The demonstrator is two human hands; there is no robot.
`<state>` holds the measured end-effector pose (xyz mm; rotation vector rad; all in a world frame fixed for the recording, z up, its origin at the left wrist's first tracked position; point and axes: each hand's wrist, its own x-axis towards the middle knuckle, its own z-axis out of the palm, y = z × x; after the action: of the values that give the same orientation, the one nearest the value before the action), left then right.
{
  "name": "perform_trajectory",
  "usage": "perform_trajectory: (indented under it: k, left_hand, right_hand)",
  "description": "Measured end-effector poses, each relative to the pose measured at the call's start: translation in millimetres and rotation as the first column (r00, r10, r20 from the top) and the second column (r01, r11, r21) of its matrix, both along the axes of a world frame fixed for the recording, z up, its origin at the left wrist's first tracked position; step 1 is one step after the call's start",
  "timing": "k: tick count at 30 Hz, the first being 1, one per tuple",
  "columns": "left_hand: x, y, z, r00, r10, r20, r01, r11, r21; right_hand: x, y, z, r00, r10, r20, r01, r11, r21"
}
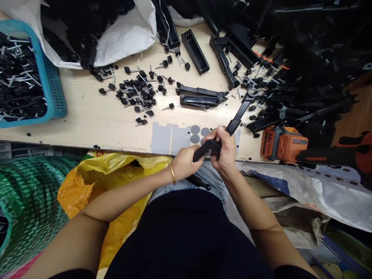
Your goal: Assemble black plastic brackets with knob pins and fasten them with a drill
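Gripping one black hinged bar (236, 121): left hand (183, 162), right hand (226, 152).

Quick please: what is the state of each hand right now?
Left hand: closed, fingers gripping the near end of the long black part.
Right hand: closed around the same part, further up.

Blue basket (54, 93) — orange drill (287, 146)

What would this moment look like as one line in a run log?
left hand: holds bracket | right hand: holds bracket | table: knob screws, drill, basket
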<state>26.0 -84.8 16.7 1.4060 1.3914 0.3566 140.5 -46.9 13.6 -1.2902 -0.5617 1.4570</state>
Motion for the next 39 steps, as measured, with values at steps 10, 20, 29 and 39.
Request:
perform_trajectory:
  k: [10, 20, 29, 39]
  left_hand:
    - [-0.1, 2.0, 7.4, 0.994, -0.041, -0.101, 0.041, 0.999, -0.007]
    - [-6.1, 14.0, 13.1, 0.958, -0.204, -0.203, 0.199, 0.979, -0.045]
    - [-4.5, 19.6, 7.4, 0.954, -0.2, -0.224, 0.2, 0.98, -0.023]
    - [-31.9, 83.3, -10.9, 0.714, -0.458, -0.53, 0.574, 0.816, 0.069]
  right_hand:
    - [-6.8, -1.3, -2.7, 0.999, -0.028, -0.017, 0.028, 1.0, -0.012]
    - [-9.7, -0.9, -4.1, 0.997, -0.067, -0.045, 0.067, 0.998, -0.014]
    - [-17.4, 4.6, -9.9, 0.979, -0.198, -0.049, 0.198, 0.98, -0.008]
    - [66.6, -7.6, -13.3, 0.851, 0.493, 0.179, -0.441, 0.857, -0.266]
